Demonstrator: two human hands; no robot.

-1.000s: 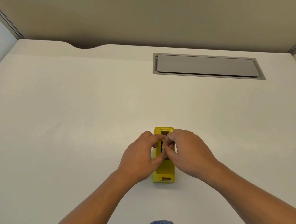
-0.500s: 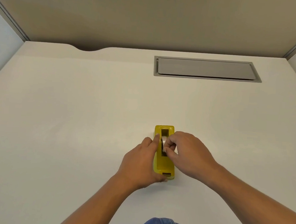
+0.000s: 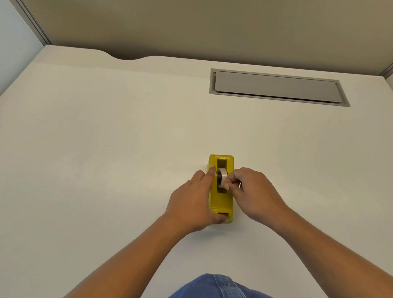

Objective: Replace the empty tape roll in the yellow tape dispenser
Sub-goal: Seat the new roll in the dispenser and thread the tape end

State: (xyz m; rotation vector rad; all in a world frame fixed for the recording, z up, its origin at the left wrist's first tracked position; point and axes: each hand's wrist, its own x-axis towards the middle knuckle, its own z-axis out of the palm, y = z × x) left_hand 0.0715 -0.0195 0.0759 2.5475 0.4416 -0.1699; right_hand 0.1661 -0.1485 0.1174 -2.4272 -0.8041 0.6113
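Note:
The yellow tape dispenser stands lengthwise on the white desk, near the front middle. My left hand clasps its left side and near end, index finger lying along the top edge. My right hand pinches a small whitish tape roll with a dark hub. The roll sits upright in the dispenser's open slot, partly raised above it. Whether the roll carries tape or is bare, I cannot tell.
A grey rectangular cable flap lies flush in the desk at the back right. Partition walls close the desk at the back and both sides. Blue denim shows at the bottom edge.
My left hand slid from the top of the dispenser to its left side and near end. The right hand's fingers drew back, so the roll now shows in the slot.

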